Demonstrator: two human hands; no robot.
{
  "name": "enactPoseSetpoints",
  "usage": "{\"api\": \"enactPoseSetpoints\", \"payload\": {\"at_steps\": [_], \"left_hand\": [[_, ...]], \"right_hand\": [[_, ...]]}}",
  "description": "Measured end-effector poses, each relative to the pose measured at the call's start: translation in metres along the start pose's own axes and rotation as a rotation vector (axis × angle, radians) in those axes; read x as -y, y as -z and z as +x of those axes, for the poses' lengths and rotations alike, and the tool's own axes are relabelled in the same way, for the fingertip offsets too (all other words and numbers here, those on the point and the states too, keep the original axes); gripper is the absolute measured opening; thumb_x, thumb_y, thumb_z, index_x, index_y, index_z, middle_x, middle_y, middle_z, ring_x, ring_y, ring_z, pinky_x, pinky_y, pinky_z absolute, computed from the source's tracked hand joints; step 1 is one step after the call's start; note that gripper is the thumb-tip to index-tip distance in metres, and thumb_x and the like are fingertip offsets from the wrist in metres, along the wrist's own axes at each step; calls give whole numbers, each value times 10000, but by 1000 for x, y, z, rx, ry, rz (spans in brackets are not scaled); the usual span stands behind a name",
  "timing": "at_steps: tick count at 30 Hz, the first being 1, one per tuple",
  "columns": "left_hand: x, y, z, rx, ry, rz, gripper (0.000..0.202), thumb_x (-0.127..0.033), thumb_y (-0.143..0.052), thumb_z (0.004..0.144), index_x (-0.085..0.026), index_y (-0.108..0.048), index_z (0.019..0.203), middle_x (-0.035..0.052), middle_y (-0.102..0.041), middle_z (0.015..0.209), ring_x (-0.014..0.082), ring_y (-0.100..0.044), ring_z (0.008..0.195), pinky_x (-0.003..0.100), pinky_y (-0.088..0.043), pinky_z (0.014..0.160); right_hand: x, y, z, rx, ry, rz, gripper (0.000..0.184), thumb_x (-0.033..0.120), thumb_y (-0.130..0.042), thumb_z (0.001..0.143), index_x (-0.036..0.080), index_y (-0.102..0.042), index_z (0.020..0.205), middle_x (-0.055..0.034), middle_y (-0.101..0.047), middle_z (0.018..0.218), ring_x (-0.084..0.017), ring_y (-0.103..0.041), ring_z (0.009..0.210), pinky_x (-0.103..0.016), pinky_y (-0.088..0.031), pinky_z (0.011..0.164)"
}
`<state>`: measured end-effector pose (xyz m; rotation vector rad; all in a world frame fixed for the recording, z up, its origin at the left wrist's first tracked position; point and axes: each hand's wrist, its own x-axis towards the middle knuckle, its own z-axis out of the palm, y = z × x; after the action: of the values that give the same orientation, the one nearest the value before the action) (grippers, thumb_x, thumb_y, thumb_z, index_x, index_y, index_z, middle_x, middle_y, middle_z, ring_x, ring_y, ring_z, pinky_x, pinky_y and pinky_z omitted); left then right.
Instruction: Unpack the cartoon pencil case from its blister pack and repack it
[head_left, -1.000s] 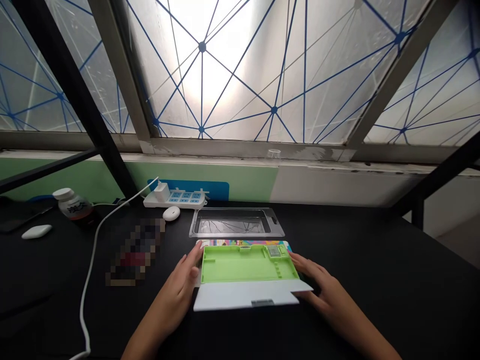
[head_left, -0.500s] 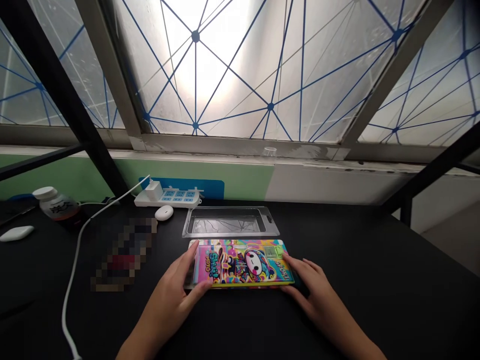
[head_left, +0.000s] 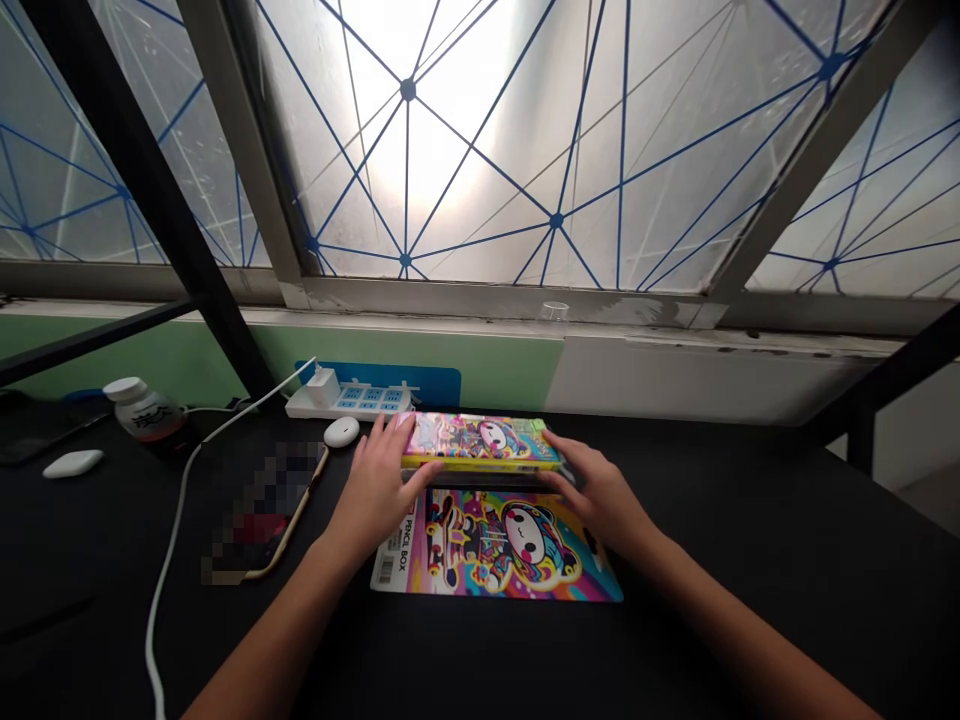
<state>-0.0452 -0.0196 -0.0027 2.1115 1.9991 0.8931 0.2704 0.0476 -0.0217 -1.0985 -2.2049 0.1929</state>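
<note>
Two bare hands grip a colourful pencil box (head_left: 480, 437) by its ends, above the middle of a black table (head_left: 720, 580). The left hand (head_left: 379, 492) wraps the left end, fingers spread over the top and thumb along the near edge. The right hand (head_left: 604, 490) grasps the right end, with its thumb at the near corner. The box lies lengthwise from left to right, cartoon side up, yellow along its near side. Clear plastic (head_left: 480, 479) shows below that side; whether the box sits inside it cannot be told.

Just nearer the person, a bright cartoon card (head_left: 517, 545) lies flat, printed "PENCIL BOX" at its left end. Beyond the left hand are a round white case (head_left: 341, 432) and a white power strip (head_left: 379, 402) with a plug (head_left: 323, 387) in it. Farther left, a white cable (head_left: 174, 540) curves past a pixelated item (head_left: 259, 525), and a white-capped bottle (head_left: 146, 410) stands near a window wall (head_left: 420, 350).
</note>
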Motion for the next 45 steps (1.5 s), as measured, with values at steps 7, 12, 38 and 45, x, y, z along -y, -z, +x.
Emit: {"api": "enactPoseSetpoints", "payload": {"at_steps": [7, 12, 38, 45], "left_hand": [[20, -15, -12, 131, 56, -17, 712, -579, -403, 987, -138, -320, 1540, 175, -309, 1608, 342, -173, 1514, 538, -271, 1182], [21, -14, -8, 146, 40, -1, 684, -549, -371, 1001, -121, -328, 1532, 178, -335, 1596, 317, -224, 1505, 514, -273, 1191], [-18, -49, 23, 154, -55, 247, 625, -541, -333, 1005, -155, -451, 1482, 169, -327, 1598, 391, -215, 1496, 635, -207, 1150], [-11, -40, 16, 199, -23, 273, 678, -586, -284, 1007, -151, -413, 1511, 165, -300, 1609, 383, -209, 1499, 622, -209, 1154]], "right_hand": [[-1, -17, -13, 149, -40, 17, 539, 393, -427, 1025, 256, -352, 1540, -112, -435, 1553, -288, -350, 1450, -511, -392, 1131], [-1, -15, -8, 218, -51, -76, 494, 385, -370, 1045, 273, -368, 1527, -102, -438, 1550, -278, -351, 1452, -569, -357, 1125], [78, -12, -33, 525, 120, -25, 570, 535, -508, 969, 195, -474, 1426, -149, -494, 1479, -326, -454, 1334, -526, -364, 1106], [80, -18, -32, 362, 11, -137, 156, 352, -573, 958, 204, -572, 907, -71, -623, 941, -249, -562, 874, -393, -453, 772]]}}
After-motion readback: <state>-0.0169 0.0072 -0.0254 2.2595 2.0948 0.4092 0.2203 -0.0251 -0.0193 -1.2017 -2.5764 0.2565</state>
